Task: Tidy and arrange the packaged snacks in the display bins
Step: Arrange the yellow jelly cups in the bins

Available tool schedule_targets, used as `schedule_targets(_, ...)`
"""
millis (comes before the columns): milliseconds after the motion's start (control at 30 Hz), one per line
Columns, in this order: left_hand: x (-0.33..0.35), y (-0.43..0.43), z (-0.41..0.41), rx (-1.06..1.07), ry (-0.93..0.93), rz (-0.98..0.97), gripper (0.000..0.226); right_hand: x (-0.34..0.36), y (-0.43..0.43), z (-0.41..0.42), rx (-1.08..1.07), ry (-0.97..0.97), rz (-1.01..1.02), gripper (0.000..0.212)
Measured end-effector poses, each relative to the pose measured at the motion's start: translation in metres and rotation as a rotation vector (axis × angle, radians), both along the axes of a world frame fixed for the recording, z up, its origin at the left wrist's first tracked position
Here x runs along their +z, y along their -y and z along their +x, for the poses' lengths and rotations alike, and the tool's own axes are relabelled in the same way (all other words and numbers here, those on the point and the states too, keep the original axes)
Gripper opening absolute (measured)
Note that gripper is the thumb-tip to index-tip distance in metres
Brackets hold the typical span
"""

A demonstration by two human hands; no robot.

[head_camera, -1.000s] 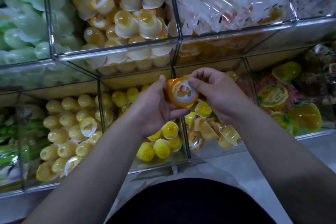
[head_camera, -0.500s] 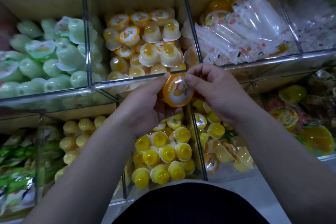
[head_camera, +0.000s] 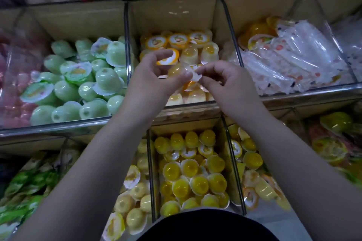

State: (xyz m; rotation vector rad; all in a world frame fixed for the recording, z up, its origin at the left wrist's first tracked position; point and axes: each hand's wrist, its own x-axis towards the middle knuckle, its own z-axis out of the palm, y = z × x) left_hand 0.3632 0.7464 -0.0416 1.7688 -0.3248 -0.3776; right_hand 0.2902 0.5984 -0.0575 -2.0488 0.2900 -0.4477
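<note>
My left hand (head_camera: 154,80) reaches into the upper middle bin (head_camera: 176,15). Its curled fingers and thumb hold an orange-rimmed jelly cup (head_camera: 168,59), tilted over the pile of peach jelly cups (head_camera: 209,53). My right hand (head_camera: 225,82) is close beside it, its fingertips pinching the white lid edge (head_camera: 195,77) of a pale cup lying on that pile. Both forearms cross the lower bin of yellow jelly cups (head_camera: 195,174). Which cup the white edge belongs to is partly hidden by my thumbs.
Green jelly cups (head_camera: 88,84) fill the bin to the left. Clear wrapped packets (head_camera: 297,58) fill the bin to the right. Metal-edged clear dividers (head_camera: 127,49) separate the bins. Lower bins hold pale yellow cups (head_camera: 133,205), green packets (head_camera: 25,186) and mixed orange cups (head_camera: 252,162).
Both hands moved up from in front of the bin rail into the upper middle bin. The orange cup now sits tilted in my left hand, and my right fingers shifted to a white lid edge.
</note>
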Motion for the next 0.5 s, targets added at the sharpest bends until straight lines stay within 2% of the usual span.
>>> schedule_targets(267,-0.022,0.002,0.033,-0.040,0.390,0.266,0.032,-0.013,-0.016,0.043,0.024,-0.143,-0.169,0.035)
schedule_targets(400,-0.036,0.006,0.042,-0.133,0.515,0.449,0.037,-0.023,-0.022,0.058,0.020,-0.212,-0.293,0.037)
schedule_targets(500,-0.042,0.010,0.046,-0.189,0.511,0.546,0.039,-0.030,-0.025,0.064,0.042,-0.288,-0.401,0.038)
